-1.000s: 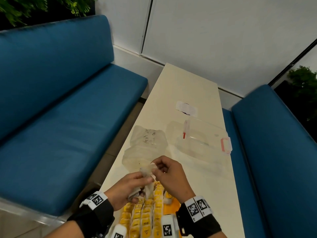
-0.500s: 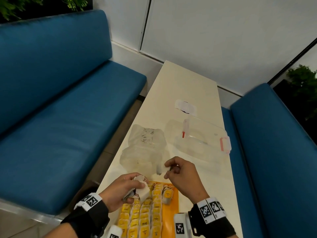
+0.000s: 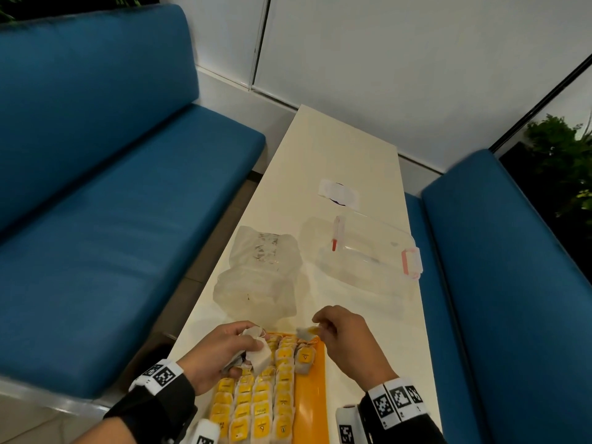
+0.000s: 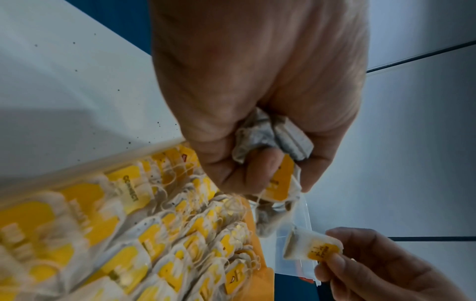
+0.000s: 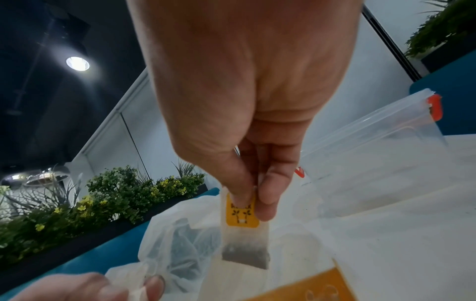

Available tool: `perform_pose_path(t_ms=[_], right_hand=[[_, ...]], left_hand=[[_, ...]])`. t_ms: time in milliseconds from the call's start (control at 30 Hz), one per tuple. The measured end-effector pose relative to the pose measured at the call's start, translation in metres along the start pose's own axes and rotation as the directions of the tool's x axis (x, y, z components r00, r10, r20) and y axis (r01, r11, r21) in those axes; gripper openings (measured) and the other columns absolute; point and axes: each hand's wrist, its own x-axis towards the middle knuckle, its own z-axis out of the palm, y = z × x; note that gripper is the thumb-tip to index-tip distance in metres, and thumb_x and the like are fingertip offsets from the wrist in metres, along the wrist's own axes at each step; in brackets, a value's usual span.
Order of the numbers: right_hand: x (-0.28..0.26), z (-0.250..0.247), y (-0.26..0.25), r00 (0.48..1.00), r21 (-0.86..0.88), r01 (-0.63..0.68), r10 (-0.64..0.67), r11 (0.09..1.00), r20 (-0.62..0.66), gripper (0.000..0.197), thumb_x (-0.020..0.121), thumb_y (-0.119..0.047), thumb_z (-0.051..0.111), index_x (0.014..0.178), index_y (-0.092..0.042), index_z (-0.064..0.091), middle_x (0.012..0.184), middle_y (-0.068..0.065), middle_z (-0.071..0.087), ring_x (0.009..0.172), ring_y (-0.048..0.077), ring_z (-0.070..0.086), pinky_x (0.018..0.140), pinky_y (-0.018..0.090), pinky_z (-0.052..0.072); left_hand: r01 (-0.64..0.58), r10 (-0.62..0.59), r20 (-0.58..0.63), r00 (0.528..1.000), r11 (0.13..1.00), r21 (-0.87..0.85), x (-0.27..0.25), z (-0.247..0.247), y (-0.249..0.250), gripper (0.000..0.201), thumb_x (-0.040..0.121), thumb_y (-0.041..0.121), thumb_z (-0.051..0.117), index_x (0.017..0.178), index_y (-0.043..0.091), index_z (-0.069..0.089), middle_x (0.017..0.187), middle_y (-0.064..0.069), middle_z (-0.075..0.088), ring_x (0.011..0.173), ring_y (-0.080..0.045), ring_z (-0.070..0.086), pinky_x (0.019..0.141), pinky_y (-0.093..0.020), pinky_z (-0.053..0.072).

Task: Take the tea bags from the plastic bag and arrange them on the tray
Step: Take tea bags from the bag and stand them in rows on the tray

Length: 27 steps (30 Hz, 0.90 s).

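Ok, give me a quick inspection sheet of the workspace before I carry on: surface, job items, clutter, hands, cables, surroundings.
Surface: long cream table, dark specks near the tray.
Tray: orange tray, rows of yellow-tagged tea bags fill its left part; a bare strip remains along the right.
Plastic bag: translucent plastic bag beyond the tray.
Clutter: clear lidded container with red clips; white label farther back.
Left hand: grips a bunch of tea bags.
Right hand: pinches a single tea bag by its tag end, above the tray's far end.
Cables: nothing seen.
Surroundings: blue benches on both sides, white wall, plants.
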Motion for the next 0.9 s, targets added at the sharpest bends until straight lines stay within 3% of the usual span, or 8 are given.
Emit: perform_pose_path(t_ms=[100, 233, 333, 467, 600, 733, 900], right_hand=[[-0.006, 0.001, 0.004, 0.999, -0.049, -0.019, 0.020, 0.999, 0.030, 0.017, 0.094, -0.010, 0.056, 0.098, -0.023, 0.067, 0.088, -0.013, 0.060, 0.083, 0.006, 0.059, 0.070, 0.014, 0.046], [-0.015, 0.003, 0.007, 0.988, -0.188, -0.006, 0.035, 0.982, 0.151, 0.018, 0.094, -0.016, 0.057, 0.098, -0.027, 0.070, 0.097, -0.011, 0.066, 0.084, 0.006, 0.056, 0.072, 0.019, 0.046], [-0.020, 0.004, 0.008, 0.953, -0.248, 0.023, 0.053, 0.969, 0.297, 0.022, 0.090, -0.014, 0.057, 0.098, -0.026, 0.073, 0.102, -0.006, 0.071, 0.088, 0.011, 0.063, 0.078, 0.026, 0.053], [-0.016, 0.013, 0.009, 0.888, -0.279, 0.030, 0.103, 0.960, 0.449, 0.022, 0.085, -0.010, 0.061, 0.093, -0.022, 0.078, 0.100, 0.000, 0.074, 0.088, 0.014, 0.067, 0.079, 0.029, 0.056], [-0.007, 0.035, 0.018, 0.911, -0.361, 0.018, 0.133, 0.933, 0.390, 0.025, 0.084, -0.012, 0.058, 0.095, -0.023, 0.077, 0.103, 0.002, 0.072, 0.092, 0.021, 0.067, 0.079, 0.029, 0.055], [-0.003, 0.050, 0.024, 0.953, -0.415, 0.000, 0.125, 0.910, 0.275, 0.027, 0.084, -0.016, 0.052, 0.095, -0.023, 0.075, 0.103, 0.000, 0.070, 0.092, 0.023, 0.066, 0.076, 0.029, 0.053], [-0.003, 0.060, 0.029, 0.981, -0.419, -0.039, 0.115, 0.907, 0.158, 0.022, 0.092, -0.024, 0.049, 0.096, -0.024, 0.071, 0.104, -0.004, 0.065, 0.092, 0.019, 0.065, 0.073, 0.028, 0.048]], left_hand=[[-0.002, 0.002, -0.015, 1.000, 1.000, -0.013, 0.001, -0.001, -0.002, 0.012, 0.089, 0.010, 0.070, 0.098, 0.013, 0.077, 0.090, -0.013, 0.069, 0.079, -0.027, 0.059, 0.054, -0.029, 0.036], [-0.010, 0.010, -0.019, 1.000, 1.000, 0.001, -0.001, 0.000, -0.001, 0.022, 0.079, 0.019, 0.074, 0.100, 0.014, 0.077, 0.090, -0.012, 0.069, 0.080, -0.027, 0.059, 0.055, -0.029, 0.038], [-0.016, 0.016, -0.019, 1.000, 1.000, 0.001, 0.000, 0.000, -0.002, 0.013, 0.091, 0.009, 0.069, 0.102, 0.010, 0.076, 0.088, -0.012, 0.068, 0.075, -0.025, 0.057, 0.050, -0.027, 0.036], [-0.012, 0.012, -0.032, 0.999, 1.000, 0.004, 0.000, 0.000, -0.003, 0.015, 0.092, 0.006, 0.067, 0.105, 0.007, 0.074, 0.087, -0.012, 0.067, 0.069, -0.021, 0.057, 0.045, -0.024, 0.035], [-0.011, 0.011, -0.025, 1.000, 1.000, -0.003, -0.001, 0.000, -0.003, 0.025, 0.082, 0.013, 0.073, 0.106, 0.006, 0.074, 0.087, -0.013, 0.066, 0.065, -0.019, 0.056, 0.044, -0.023, 0.033], [-0.004, 0.004, -0.038, 0.999, 1.000, -0.006, 0.000, -0.001, -0.002, 0.017, 0.091, 0.005, 0.067, 0.106, 0.004, 0.073, 0.088, -0.015, 0.065, 0.063, -0.019, 0.055, 0.043, -0.024, 0.031], [-0.001, 0.002, -0.040, 0.999, 1.000, 0.027, -0.003, 0.001, -0.001, 0.016, 0.091, 0.006, 0.068, 0.106, 0.006, 0.075, 0.089, -0.013, 0.066, 0.066, -0.019, 0.057, 0.045, -0.024, 0.033]])
